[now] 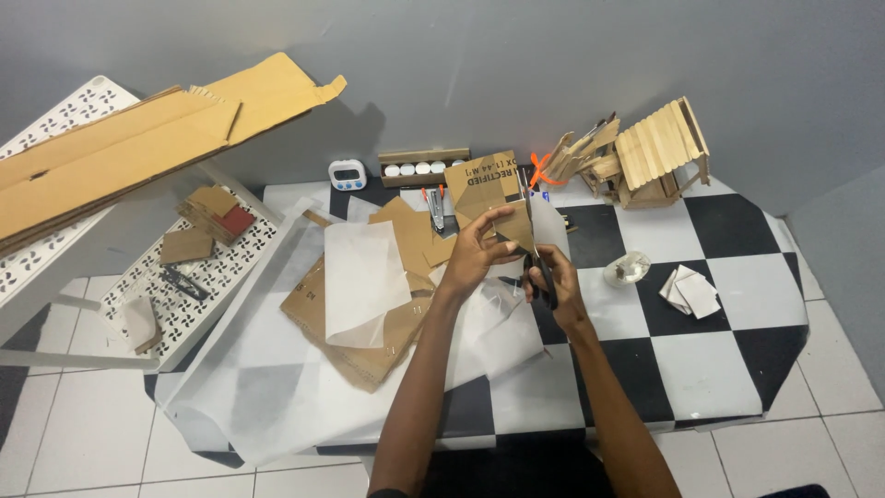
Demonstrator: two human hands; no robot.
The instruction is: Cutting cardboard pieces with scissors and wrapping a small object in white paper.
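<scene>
My left hand [475,251] pinches a brown cardboard piece [483,187] and holds it upright above the checkered table [710,277]. My right hand [550,279] grips black-handled scissors [536,260], whose blades point up along the cardboard's right edge. Both hands meet just right of the table's middle. A translucent sheet of paper [364,277] lies over more flat cardboard [369,355] to the left of my left forearm.
A small stick-built house [650,152] stands at the back right beside an orange tool [539,171]. A white timer [348,173], a tray of white pots [422,168], folded paper [690,290] and a white perforated rack [198,277] with cardboard scraps surround the work. A long cardboard box [120,148] leans at left.
</scene>
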